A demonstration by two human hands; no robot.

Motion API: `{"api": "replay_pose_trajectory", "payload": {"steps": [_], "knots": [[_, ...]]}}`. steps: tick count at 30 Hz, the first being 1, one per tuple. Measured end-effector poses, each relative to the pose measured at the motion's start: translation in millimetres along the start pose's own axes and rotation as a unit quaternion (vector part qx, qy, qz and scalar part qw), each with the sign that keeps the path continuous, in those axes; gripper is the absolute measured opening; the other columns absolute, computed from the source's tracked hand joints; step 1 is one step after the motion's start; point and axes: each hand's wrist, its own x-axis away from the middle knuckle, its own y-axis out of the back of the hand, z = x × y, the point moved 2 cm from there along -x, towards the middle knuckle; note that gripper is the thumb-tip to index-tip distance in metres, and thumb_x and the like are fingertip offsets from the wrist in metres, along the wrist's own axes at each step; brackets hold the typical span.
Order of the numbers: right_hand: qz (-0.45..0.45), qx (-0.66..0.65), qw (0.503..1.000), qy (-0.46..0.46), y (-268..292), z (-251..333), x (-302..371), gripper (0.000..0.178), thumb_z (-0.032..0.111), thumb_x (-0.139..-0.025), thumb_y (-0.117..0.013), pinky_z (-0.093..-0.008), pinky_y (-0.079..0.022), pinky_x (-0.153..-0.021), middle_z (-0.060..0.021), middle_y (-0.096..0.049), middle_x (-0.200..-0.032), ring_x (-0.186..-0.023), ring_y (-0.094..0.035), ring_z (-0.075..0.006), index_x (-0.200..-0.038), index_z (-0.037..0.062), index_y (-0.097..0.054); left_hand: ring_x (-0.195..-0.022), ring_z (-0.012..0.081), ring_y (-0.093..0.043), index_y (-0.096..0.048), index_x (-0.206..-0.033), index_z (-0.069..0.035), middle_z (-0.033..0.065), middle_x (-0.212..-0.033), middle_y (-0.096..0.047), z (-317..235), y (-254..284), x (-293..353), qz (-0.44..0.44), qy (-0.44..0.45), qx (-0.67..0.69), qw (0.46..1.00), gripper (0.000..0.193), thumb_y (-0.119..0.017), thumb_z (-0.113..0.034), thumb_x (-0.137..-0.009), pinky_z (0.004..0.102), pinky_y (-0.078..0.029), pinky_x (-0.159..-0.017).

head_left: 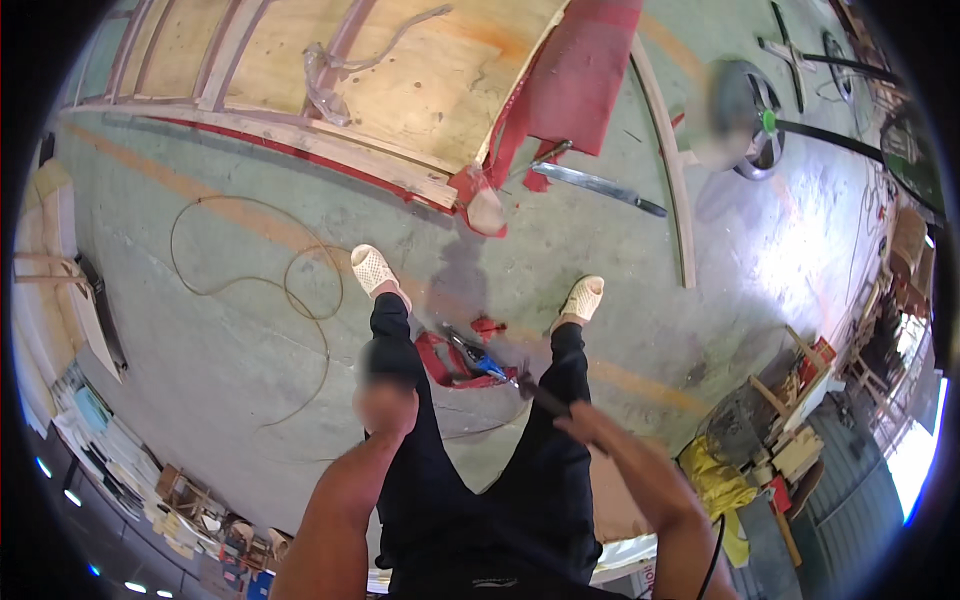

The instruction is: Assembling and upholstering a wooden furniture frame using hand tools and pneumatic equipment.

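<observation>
My right hand (588, 426) is closed round the dark handle of what looks like a hammer (546, 398), slightly smeared, its head pointing inward between my legs. Over my left thigh is my left hand (388, 410); a blur covers it, so its fingers cannot be made out. On the floor between my feet lies a blue pneumatic staple gun (487, 364), close beyond the hammer's head. Red fabric scraps (440, 368) lie under and around it. Ahead stands a wood and plywood frame (390, 150) with red fabric (585, 75) hanging off its right corner.
A thin air hose (322, 318) loops over the floor at left. A long flat blade-like tool (590, 185) with a dark handle and a wooden strip (672, 190) lie ahead right. A wheeled chair base (755, 120) stands farther right. Yellow cloth (718, 478) is heaped at near right.
</observation>
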Motion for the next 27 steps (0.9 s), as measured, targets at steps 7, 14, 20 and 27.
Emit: {"api": "replay_pose_trajectory", "payload": {"steps": [7,14,20,27], "knots": [[-0.320,-0.351,0.879,0.050,73.1,74.7,56.3,0.038,0.033,-0.099,-0.065,-0.0467,-0.052,-0.064,-0.0229,-0.066,-0.075,-0.070,-0.069,-0.0344,-0.108,-0.0040,-0.061,-0.115,0.0322,-0.061,-0.078,-0.102,-0.011,0.0073,-0.116,-0.071,3.0,-4.5,1.0,-0.049,-0.026,-0.002,0.998,0.040,-0.067,-0.046,-0.089,0.0488,-0.046,-0.098],[-0.586,-0.193,0.698,0.364,327.8,205.1,175.6,0.034,0.038,-0.104,-0.058,-0.0271,-0.041,-0.048,0.0008,-0.054,-0.061,-0.050,-0.051,-0.0072,-0.100,0.0037,-0.059,-0.122,0.0309,-0.057,-0.076,-0.110,-0.012,0.0066,-0.124,-0.068,5.9,3.3,-5.5,0.018,-0.002,-0.038,0.999,0.046,-0.059,-0.051,-0.093,0.0480,-0.045,-0.099],[-0.381,0.046,0.919,0.094,257.5,185.6,101.0,0.046,0.040,-0.099,-0.058,-0.0588,-0.051,-0.082,-0.0360,-0.067,-0.099,-0.094,-0.067,-0.0514,-0.101,-0.0057,-0.057,-0.116,0.0293,-0.061,-0.077,-0.104,-0.012,0.0054,-0.116,-0.071,12.5,-2.3,-2.2,-0.023,-0.001,0.007,1.000,0.039,-0.066,-0.046,-0.090,0.0474,-0.047,-0.099],[-0.290,-0.168,0.940,-0.061,116.9,40.4,52.9,0.048,0.040,-0.099,-0.065,-0.0450,-0.055,-0.062,-0.0208,-0.065,-0.068,-0.063,-0.070,-0.0341,-0.089,-0.0061,-0.059,-0.120,0.0304,-0.058,-0.077,-0.106,-0.010,0.0060,-0.122,-0.069,22.7,-6.0,-3.5,-0.004,0.002,0.053,0.999,0.044,-0.063,-0.049,-0.090,0.0478,-0.045,-0.098]]}}
